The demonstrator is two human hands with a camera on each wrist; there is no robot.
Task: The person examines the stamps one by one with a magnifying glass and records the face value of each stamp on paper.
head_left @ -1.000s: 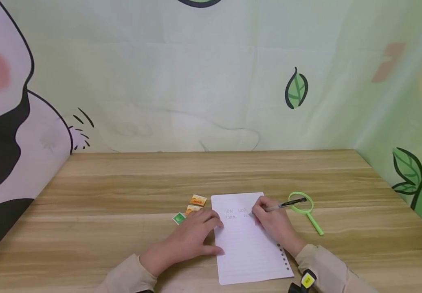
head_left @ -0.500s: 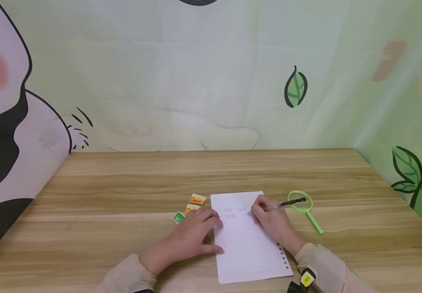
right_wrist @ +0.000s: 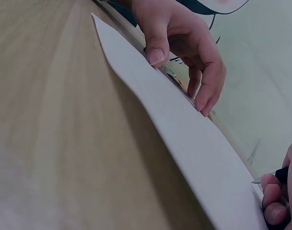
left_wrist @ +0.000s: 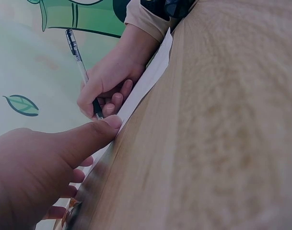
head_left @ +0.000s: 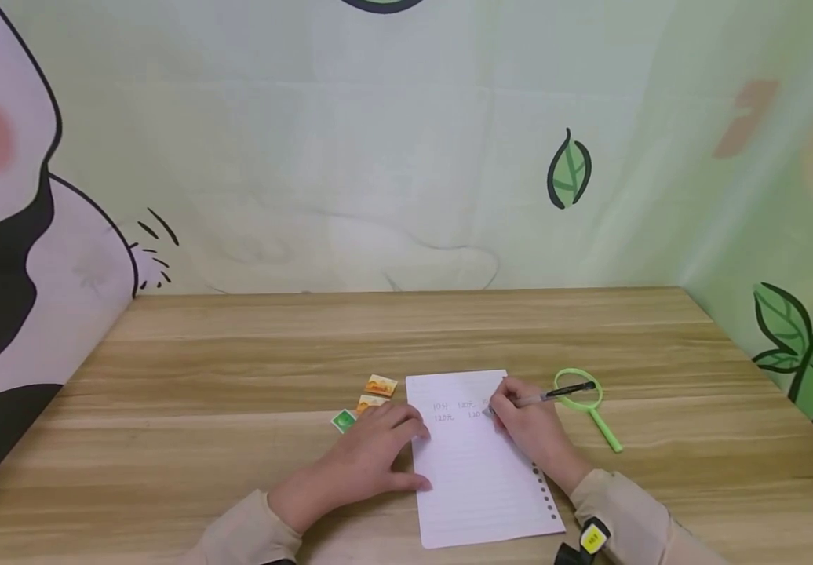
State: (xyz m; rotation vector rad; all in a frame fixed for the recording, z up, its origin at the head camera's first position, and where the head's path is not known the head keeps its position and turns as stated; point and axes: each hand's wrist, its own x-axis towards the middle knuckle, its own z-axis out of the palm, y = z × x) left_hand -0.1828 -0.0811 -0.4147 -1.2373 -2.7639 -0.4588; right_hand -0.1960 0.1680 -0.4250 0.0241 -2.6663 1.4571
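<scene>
A white lined sheet of paper (head_left: 480, 486), with punched holes down its right edge, lies on the wooden table. Two short rows of handwriting stand near its top. My right hand (head_left: 530, 424) pinches a pen (head_left: 551, 394) with a clear barrel and black end; in the right wrist view the pen tip (right_wrist: 256, 181) meets the sheet. My left hand (head_left: 371, 455) rests at the sheet's left edge, thumb and fingertips on the paper, fingers loosely bent. Beyond its knuckles lie two orange stamp-like pieces (head_left: 381, 384) and a green one (head_left: 343, 421), partly covered by the hand.
A green magnifying glass (head_left: 607, 431) lies right of the sheet, its ring partly behind the pen's end. The wooden table (head_left: 202, 369) reaches back to a wall hanging (head_left: 378, 157) with a painted panda and leaves.
The right hand with the pen has made small writing movements at the second row, shifting slightly right, and another mark shows there. The left hand stays in place.
</scene>
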